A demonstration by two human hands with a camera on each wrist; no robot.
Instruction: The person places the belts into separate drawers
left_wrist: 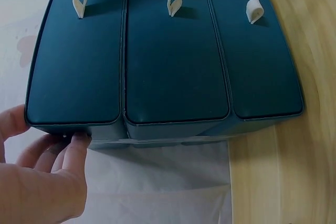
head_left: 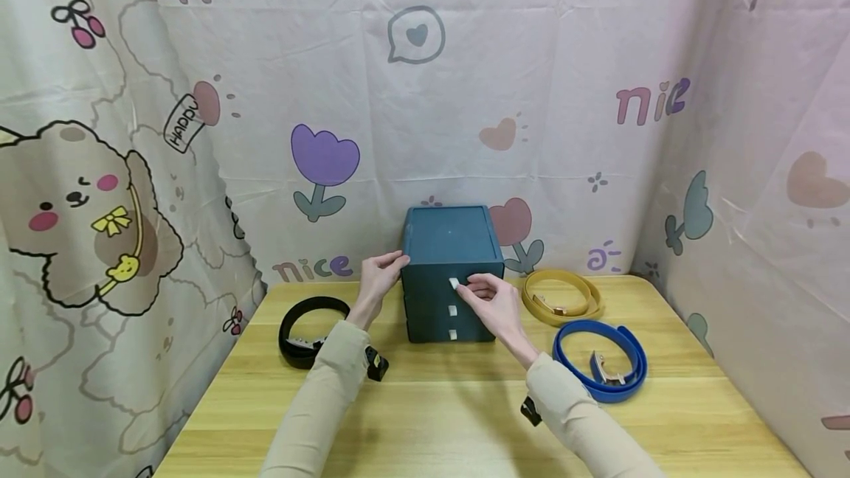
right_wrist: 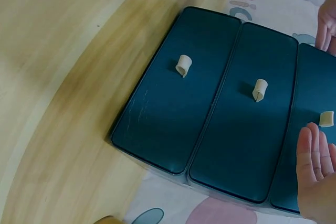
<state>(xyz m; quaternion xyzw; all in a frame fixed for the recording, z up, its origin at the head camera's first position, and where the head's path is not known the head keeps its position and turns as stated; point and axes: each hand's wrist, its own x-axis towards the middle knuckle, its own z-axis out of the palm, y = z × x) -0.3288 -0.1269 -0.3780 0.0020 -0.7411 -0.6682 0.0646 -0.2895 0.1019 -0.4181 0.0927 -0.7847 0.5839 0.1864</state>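
Note:
A dark teal box of three stacked drawers [head_left: 453, 234] stands at the back of the table, each drawer front bearing a small white pull tab. My left hand [head_left: 381, 279] touches the box's upper left front corner; in the left wrist view its fingertips [left_wrist: 80, 139] meet the side wall. By the top drawer's pull tab [head_left: 454, 283] is my right hand [head_left: 494, 305], its fingers extended close beside the tab. In the right wrist view that tab [right_wrist: 326, 119] shows just above the fingertips, and no grip on it is visible. All drawers look closed.
A coiled black belt [head_left: 287, 338] lies left of the box. To the right are a coiled yellow belt [head_left: 596, 308] and, nearer, a coiled blue belt [head_left: 640, 367], both with metal buckles. Printed cloth [head_left: 425, 139] hangs behind the wooden table [head_left: 451, 419] and along both sides.

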